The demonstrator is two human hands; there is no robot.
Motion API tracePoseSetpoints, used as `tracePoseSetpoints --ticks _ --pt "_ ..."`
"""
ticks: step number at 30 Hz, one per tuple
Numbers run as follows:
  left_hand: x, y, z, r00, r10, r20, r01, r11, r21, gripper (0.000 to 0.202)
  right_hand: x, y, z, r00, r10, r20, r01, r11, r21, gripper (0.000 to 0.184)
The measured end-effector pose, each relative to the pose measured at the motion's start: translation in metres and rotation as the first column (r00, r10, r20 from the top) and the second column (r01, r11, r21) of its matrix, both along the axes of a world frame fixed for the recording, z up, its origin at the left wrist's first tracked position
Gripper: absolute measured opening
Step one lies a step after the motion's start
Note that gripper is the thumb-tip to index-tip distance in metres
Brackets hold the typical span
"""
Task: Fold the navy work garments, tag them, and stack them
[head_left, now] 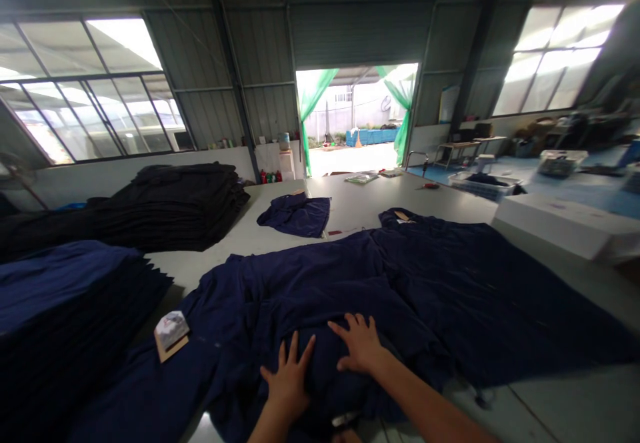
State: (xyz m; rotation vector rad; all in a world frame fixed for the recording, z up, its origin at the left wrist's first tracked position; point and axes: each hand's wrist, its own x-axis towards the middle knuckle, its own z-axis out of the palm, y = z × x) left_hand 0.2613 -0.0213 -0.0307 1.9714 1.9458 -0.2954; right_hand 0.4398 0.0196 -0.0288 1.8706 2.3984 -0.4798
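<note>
A dark navy garment (310, 283) lies spread across the table in front of me, its cloth wrinkled. My left hand (289, 379) rests on it with fingers spread, holding nothing. Just to the right, my right hand (361, 344) also presses flat on the same cloth, fingers apart. Tags (171, 333) in white and brown lie on the navy cloth to the left. Another spread of navy cloth (480, 289) extends to the right, with a tan tag (401, 216) at its top. A small whitish item (345, 419) shows below my hands; its kind is unclear.
Stacks of black cloth (175, 206) and navy cloth (65, 296) stand on the left. A folded navy piece (297, 215) lies farther back on the pale table (360, 199). At the right are a white box (565, 223) and a plastic basket (485, 186).
</note>
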Motion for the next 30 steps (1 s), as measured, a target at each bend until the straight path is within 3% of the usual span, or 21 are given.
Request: tracePoseSetpoints --ticks 2,4,6,9,13,17,19,22,25,28,30 --pt "-0.008 -0.003 -0.013 0.999 -0.011 -0.031 0.007 0.991 -0.131 0.108 0.001 -0.002 -0.008 0.998 0.006 0.064 0.004 0.988 -0.154 0.108" --pt "-0.013 -0.005 -0.016 0.999 -0.037 -0.038 0.030 0.983 -0.181 0.106 0.001 -0.006 -0.006 0.997 -0.020 0.068 0.036 0.972 -0.232 0.116" --pt "-0.014 -0.003 -0.012 0.997 -0.074 -0.019 0.071 0.993 -0.098 0.093 0.000 -0.013 0.002 0.999 -0.046 0.014 0.048 0.977 -0.206 0.111" --pt "-0.016 -0.001 -0.009 0.983 -0.171 0.066 0.163 0.980 0.115 0.065 0.003 -0.023 0.006 0.998 -0.008 -0.069 0.000 0.993 -0.118 0.089" --pt "-0.023 0.003 -0.030 0.992 -0.116 0.057 0.110 0.988 0.104 0.054 0.017 -0.022 -0.023 0.996 0.006 -0.090 -0.012 0.998 -0.065 0.069" --pt "-0.025 0.015 -0.043 0.995 -0.099 0.033 0.093 0.985 0.146 0.054 0.023 -0.008 -0.050 0.989 0.024 -0.146 -0.020 0.999 0.029 0.064" --pt "-0.025 0.021 -0.039 0.993 -0.100 0.055 0.094 0.990 0.105 0.055 0.024 -0.002 -0.048 0.990 0.022 -0.141 -0.023 1.000 -0.005 0.065" --pt "-0.033 0.022 -0.027 0.988 -0.109 0.108 0.105 0.994 0.038 0.058 0.033 -0.002 -0.029 0.986 0.057 -0.158 -0.081 0.985 -0.151 0.067" --pt "-0.051 0.007 -0.016 0.961 -0.222 0.165 0.241 0.965 -0.106 0.068 0.051 -0.014 -0.012 0.966 0.196 -0.168 -0.238 0.929 -0.284 0.085" --pt "-0.062 -0.014 -0.009 0.931 -0.313 0.189 0.360 0.879 -0.314 0.084 0.063 -0.029 -0.009 0.941 0.330 -0.080 -0.330 0.836 -0.438 0.110" --pt "-0.058 -0.026 -0.006 0.945 -0.306 0.119 0.328 0.891 -0.313 0.093 0.063 -0.037 -0.012 0.941 0.338 0.005 -0.303 0.849 -0.434 0.116"
